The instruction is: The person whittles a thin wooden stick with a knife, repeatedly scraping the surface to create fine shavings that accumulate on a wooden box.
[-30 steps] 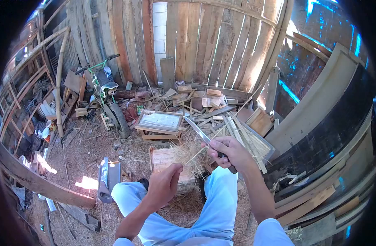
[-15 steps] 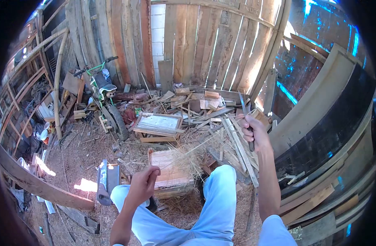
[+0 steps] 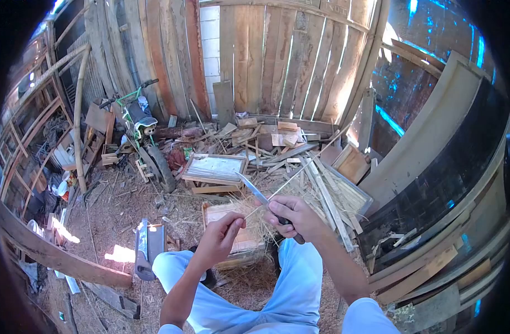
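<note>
I'm seeing the right hand (image 3: pixel 292 216) fisted tight around a knife (image 3: pixel 254 189); the blade is pointing up and left, away from the body; the left hand (image 3: pixel 220 238) is pinching the near end of a thin sliver (image 3: pixel 299 172) between thumb and fingertips, closed on it. The sliver is running from that pinch up and right, passing just beside the right fist and crossing the blade near its base. Both hands are sitting close together above a wooden crate (image 3: pixel 224 213) and a heap of shavings (image 3: pixel 260 222), between the knees.

Hard to read: the knife handle is mostly buried in the fist, only the dark butt is showing below it; I cannot tell whether the edge is actually touching the sliver. The sliver's near tip is hidden in the left fingers; its far end is getting lost against the scrap wood pile (image 3: pixel 277 139).
</note>
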`<control>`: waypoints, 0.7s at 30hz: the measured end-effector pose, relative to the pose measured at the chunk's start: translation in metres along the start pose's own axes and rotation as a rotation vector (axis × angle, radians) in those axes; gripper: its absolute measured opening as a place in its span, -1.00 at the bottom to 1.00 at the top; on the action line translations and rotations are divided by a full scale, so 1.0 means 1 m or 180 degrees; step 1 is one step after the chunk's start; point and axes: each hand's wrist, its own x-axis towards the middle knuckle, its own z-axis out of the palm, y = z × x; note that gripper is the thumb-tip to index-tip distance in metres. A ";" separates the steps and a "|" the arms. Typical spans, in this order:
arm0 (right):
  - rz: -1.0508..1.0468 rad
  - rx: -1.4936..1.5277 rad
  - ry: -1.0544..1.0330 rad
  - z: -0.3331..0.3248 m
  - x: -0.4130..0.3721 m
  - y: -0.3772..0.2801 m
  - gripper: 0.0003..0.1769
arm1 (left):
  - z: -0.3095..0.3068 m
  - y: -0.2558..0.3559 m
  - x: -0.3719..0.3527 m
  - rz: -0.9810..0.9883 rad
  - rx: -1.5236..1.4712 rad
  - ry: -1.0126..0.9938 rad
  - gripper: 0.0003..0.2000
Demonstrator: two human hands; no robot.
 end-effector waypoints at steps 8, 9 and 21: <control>0.0133 -0.0154 0.0193 -0.003 0.003 -0.004 -0.63 | -0.004 0.006 -0.005 -0.0504 -0.0393 -0.0145 -0.85; -0.0012 -0.0308 0.0216 -0.005 0.004 -0.003 -0.64 | -0.005 0.005 -0.006 -0.0535 -0.0456 -0.0138 -0.85; -0.0655 0.0111 0.1105 -0.054 0.003 -0.032 -0.65 | -0.021 -0.001 -0.025 -0.0105 0.0458 0.0096 -0.92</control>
